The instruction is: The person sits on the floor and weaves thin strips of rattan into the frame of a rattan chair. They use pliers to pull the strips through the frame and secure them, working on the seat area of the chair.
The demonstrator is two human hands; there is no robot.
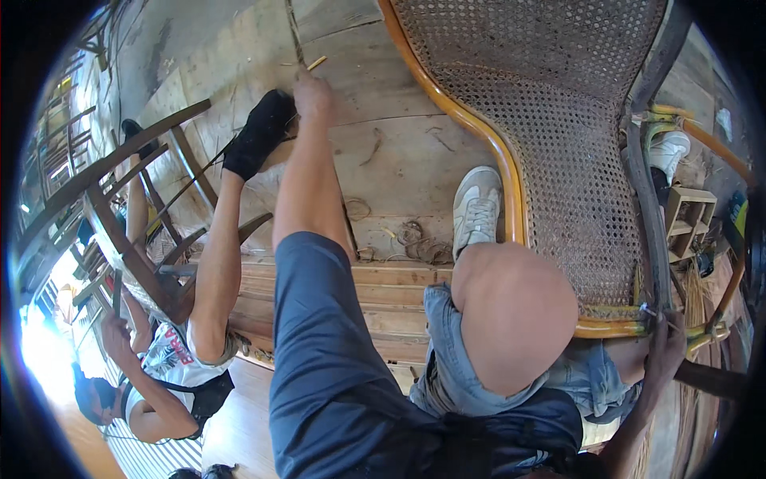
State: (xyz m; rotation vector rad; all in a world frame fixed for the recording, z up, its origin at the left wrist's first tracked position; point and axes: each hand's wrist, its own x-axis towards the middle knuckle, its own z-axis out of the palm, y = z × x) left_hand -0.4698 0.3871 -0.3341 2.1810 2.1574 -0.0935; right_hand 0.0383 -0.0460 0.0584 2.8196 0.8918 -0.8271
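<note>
A curved chair with a woven cane seat and back [558, 152] lies across my right knee, its yellow-brown rim running down the near side. My right hand [665, 345] is closed at the chair's lower right corner, beside a small pale bit on the frame; what its fingers pinch is too small to make out. My left arm stretches far forward over the floor. At its end my left hand [313, 97] is blurred, its fingers drawn together, and what they hold is unclear. A short yellow stick [317, 62] shows just beyond those fingers.
On the left a seated person [171, 375] works at a dark wooden chair frame [120, 223], one black-shod foot near my left hand. Cane scraps [419, 243] litter the board floor. At right are a small wooden box [688, 219] and another person's white shoe [670, 150].
</note>
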